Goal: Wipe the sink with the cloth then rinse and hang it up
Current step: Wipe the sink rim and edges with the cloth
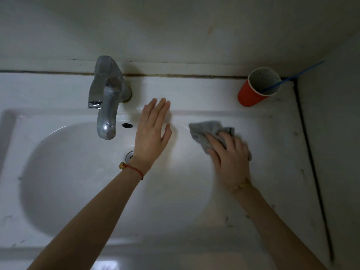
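**Sink wipe — items in use**

Cloth (208,133): grey, bunched under my right hand (229,158), fingers clenched on it, pressed to the sink (253,201) rim for scrubbing. Left hand (153,131): flat, fingers released — bracing. Tap (106,98), red cup (253,90) behind.

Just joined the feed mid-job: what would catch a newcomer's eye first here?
Two bare forearms reach over the white ceramic sink: the right hand presses a crumpled grey cloth onto the right rim, the left hand lies open and flat beside the dull metal tap. A red paper cup stands at the back right corner.
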Available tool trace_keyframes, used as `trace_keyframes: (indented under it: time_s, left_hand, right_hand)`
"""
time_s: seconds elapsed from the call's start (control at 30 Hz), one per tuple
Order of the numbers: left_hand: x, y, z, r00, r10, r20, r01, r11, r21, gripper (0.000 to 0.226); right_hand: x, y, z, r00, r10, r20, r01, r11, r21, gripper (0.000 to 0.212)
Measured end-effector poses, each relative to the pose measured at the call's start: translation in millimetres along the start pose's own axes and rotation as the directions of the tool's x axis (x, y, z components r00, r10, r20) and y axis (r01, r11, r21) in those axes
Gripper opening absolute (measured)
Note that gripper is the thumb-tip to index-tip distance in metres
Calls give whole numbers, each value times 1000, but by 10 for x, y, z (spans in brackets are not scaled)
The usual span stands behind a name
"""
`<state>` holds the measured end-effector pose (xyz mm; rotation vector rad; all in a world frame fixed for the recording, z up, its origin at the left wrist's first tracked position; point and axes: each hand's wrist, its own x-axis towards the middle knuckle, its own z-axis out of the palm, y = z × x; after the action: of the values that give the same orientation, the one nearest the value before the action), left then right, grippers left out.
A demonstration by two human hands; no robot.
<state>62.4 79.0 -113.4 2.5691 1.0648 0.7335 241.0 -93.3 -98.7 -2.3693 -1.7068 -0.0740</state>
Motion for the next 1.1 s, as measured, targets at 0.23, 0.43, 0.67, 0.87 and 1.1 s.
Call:
trace_keyframes:
  time_s: [0.23, 0.43, 0.67, 0.87, 1.1]
  left_hand:
    - [-16, 108, -9, 1000, -27, 16, 26, 999, 22, 54]
    - [17, 401, 52, 981, 154, 118, -155, 988, -5, 53]
    - [261, 618, 164, 949, 253, 189, -255, 967, -17, 55]
    - [359, 753, 279, 930, 266, 253, -280, 960, 22, 57]
    - [453, 880, 441, 932, 253, 259, -270, 962, 32, 58]
  right_hand:
    - [-31, 263, -11, 977, 215, -17, -215, 971, -106, 46]
    - [-372, -62, -22, 988, 152, -19, -153, 988, -29, 44]
    - [-451, 540, -159, 951, 302, -62, -308, 938, -160, 47]
    - [-425, 222, -49, 958, 275, -78, -283, 950, -132, 45]
    - [-651, 593, -281, 920, 325, -218, -350, 933, -84, 41]
